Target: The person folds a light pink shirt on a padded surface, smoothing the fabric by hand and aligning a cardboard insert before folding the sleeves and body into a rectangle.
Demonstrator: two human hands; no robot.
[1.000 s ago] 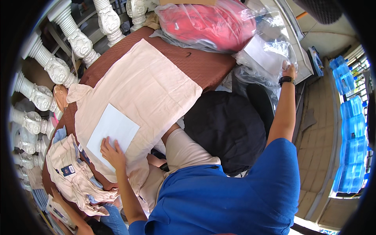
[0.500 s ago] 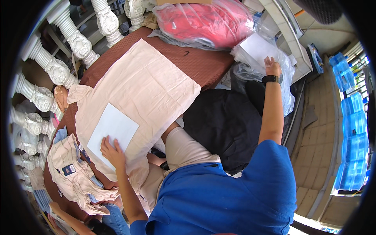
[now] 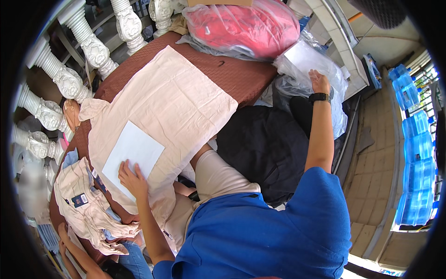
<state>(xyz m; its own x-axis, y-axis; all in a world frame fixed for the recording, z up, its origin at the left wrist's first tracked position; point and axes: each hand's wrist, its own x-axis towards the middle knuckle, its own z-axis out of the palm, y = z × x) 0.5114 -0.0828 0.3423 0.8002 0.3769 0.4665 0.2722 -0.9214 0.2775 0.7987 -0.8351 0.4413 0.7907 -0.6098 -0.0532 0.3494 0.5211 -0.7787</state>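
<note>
A pale pink shirt lies spread flat on a brown table. A white sheet of card rests on its lower part. My left hand presses flat on the near edge of that sheet. My right arm, with a black watch at the wrist, stretches far to the right. My right hand touches a pile of clear plastic bags, fingers curled on the top one; whether it grips the bag is unclear.
A clear bag of red garments sits at the table's far end. Beige folded shirts lie at the near left. Dark cloth lies beside me. White balusters line the left. Blue water jugs stand right. Another person's hand shows lower left.
My right hand has drawn back leftward across the plastic bags, toward the table. My left hand stays on the white sheet.
</note>
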